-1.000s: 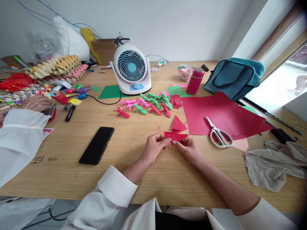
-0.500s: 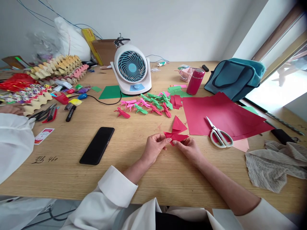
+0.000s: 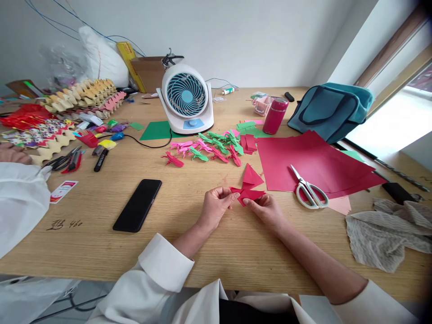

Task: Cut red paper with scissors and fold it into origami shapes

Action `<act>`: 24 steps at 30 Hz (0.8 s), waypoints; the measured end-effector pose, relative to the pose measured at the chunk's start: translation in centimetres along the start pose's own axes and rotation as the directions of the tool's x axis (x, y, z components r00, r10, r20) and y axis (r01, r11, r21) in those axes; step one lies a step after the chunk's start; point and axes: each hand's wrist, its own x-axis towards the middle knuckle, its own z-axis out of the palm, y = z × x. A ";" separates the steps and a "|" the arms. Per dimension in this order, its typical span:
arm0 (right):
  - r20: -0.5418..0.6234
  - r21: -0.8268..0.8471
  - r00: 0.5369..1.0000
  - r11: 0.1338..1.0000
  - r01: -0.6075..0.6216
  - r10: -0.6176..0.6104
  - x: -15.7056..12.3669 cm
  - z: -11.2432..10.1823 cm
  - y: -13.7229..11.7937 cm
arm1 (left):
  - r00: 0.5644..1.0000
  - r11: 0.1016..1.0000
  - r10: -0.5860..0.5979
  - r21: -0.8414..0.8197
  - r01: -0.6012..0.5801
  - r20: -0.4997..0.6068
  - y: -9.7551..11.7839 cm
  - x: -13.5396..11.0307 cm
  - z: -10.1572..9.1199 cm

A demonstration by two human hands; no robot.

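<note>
Thumb and fingers of your left hand [image 3: 214, 208] pinched one end of the folded red paper [image 3: 254, 194], while your right hand [image 3: 267, 212] pinched its near edge, thumb uppermost. That paper was to the left of the scissors [image 3: 312, 192]. It looked light and crisp, likely to hold a crease yet easy to crush or tear, so the thicker folded layers seemed a safer hold than the thin points. Your fingers hid its underside, and its inner layers could not be made out. Just beyond it, also left of the scissors, was a red triangle [image 3: 252, 175]; whether the two touched was hard to tell. Red sheets [image 3: 283, 155] lay beneath the scissors. Farther left and beyond were paper figures [image 3: 199, 155], too jumbled to count. At the far left from the scissors, a co-worker's hand [image 3: 13, 154] was cut off, its hold unclear.
</note>
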 end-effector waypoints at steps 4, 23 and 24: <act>0.000 0.009 1.000 1.000 0.001 -0.001 0.0 0.1 0.0 | 0.999 0.999 0.035 0.024 -0.035 0.001 -0.3 0.1 -0.1; -0.004 -0.040 1.000 0.999 -0.019 0.019 -0.2 0.1 -0.2 | 0.981 0.990 0.018 -0.135 -0.045 -0.193 2.1 1.3 -1.7; -0.008 -0.043 1.000 0.999 -0.020 0.020 -0.2 0.1 -0.2 | 0.987 0.990 0.004 -0.137 -0.027 -0.163 2.0 1.3 -1.7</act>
